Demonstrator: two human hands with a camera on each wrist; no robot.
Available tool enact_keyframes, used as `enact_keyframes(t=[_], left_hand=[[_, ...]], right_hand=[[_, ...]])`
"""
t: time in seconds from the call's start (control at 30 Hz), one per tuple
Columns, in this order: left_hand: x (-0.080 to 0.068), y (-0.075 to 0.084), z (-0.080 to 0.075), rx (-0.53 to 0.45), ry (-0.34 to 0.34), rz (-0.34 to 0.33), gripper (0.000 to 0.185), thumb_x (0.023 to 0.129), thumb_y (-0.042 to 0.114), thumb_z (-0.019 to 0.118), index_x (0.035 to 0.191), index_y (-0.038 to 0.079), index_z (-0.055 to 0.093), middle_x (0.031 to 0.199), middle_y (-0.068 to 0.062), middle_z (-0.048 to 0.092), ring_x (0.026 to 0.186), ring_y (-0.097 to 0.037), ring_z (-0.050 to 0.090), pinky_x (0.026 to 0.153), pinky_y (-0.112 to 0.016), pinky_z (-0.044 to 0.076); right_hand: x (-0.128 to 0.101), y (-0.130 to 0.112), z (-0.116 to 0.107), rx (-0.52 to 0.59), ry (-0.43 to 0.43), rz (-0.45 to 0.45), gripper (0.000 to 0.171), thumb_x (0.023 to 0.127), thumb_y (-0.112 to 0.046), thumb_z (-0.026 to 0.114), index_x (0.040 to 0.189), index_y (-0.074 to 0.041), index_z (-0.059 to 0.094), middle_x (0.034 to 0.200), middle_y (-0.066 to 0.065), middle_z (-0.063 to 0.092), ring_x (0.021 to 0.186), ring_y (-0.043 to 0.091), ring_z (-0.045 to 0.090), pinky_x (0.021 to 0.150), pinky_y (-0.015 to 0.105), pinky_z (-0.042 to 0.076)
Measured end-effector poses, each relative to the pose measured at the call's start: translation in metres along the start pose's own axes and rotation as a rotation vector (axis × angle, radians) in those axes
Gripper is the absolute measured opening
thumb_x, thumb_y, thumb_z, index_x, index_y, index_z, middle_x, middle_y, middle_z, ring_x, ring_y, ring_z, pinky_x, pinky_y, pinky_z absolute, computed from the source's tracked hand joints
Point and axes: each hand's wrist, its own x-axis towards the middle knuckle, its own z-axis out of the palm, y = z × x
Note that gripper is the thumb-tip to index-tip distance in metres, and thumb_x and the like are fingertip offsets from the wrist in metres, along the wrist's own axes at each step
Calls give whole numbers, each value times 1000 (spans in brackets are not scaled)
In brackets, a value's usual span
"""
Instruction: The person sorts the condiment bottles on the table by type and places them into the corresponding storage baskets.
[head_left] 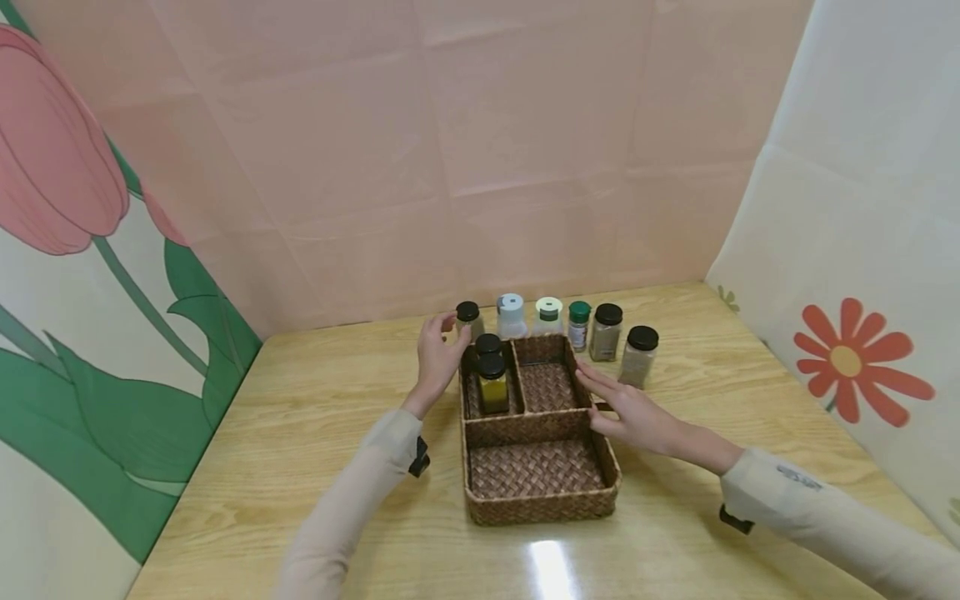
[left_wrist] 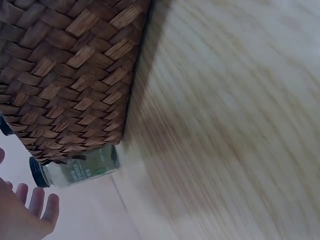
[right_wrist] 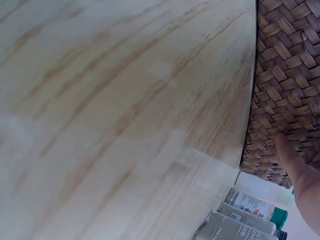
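A brown woven basket (head_left: 542, 507) with three compartments stands mid-table. Two black-lidded jars (head_left: 491, 377) stand in its back-left compartment, the nearer one with yellow contents. My left hand (head_left: 442, 335) hovers at the basket's back-left corner, fingers straight, just short of a black-lidded jar (head_left: 468, 317) on the table. In the left wrist view the fingers (left_wrist: 31, 206) are spread, apart from that jar (left_wrist: 75, 171) beside the basket wall (left_wrist: 65, 65). My right hand (head_left: 603, 393) lies flat along the basket's right rim. A finger (right_wrist: 295, 167) touches the weave (right_wrist: 287, 75).
Behind and right of the basket stand more containers: a white bottle (head_left: 511, 315), a white-capped one (head_left: 548, 316), a green-capped one (head_left: 578, 324) and two black-lidded jars (head_left: 606, 330) (head_left: 640, 355). Patterned screens enclose the wooden table (head_left: 330, 467) on three sides.
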Motion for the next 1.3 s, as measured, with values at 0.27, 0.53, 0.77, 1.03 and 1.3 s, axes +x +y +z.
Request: enact_keyframes(t=[0.27, 0.53, 0.77, 1.03, 1.3], left_hand=[[12, -6, 10, 35, 28, -19, 39, 92, 14, 70, 124, -8, 61, 119, -28, 58, 107, -44, 55, 91, -55, 46], [22, -6, 20, 104, 34, -22, 38, 91, 13, 70, 122, -7, 62, 120, -23, 60, 109, -42, 56, 92, -49, 46], [28, -5, 19, 150, 7, -76, 44, 92, 16, 70, 128, -7, 58, 124, -24, 59, 114, -40, 55, 95, -51, 44], [31, -3, 16, 155, -35, -145, 54, 94, 19, 70, 139, -6, 51, 136, -26, 54, 126, -42, 49, 103, -51, 40], [30, 2, 19, 131, -84, -122, 43, 94, 20, 70, 126, -8, 59, 114, -27, 63, 94, -37, 60, 80, -48, 48]], right_hand=[[0, 0, -1, 6, -31, 34, 65, 88, -2, 60, 147, 12, 36, 156, 26, 27, 45, -7, 28, 43, 19, 36], [-1, 1, 1, 0, -21, 43, 64, 88, -3, 60, 147, 11, 37, 155, 27, 29, 44, -7, 25, 42, 19, 35], [-2, 1, 1, 8, -24, 51, 64, 89, -3, 60, 148, 9, 36, 158, 21, 27, 45, -7, 26, 43, 19, 35], [-1, 1, 2, 12, -18, 42, 65, 89, -2, 60, 148, 9, 37, 157, 24, 28, 45, -7, 25, 42, 18, 34], [-2, 1, 2, 19, -11, 31, 64, 88, -2, 60, 146, 12, 37, 155, 26, 29, 46, -8, 24, 42, 18, 35]])
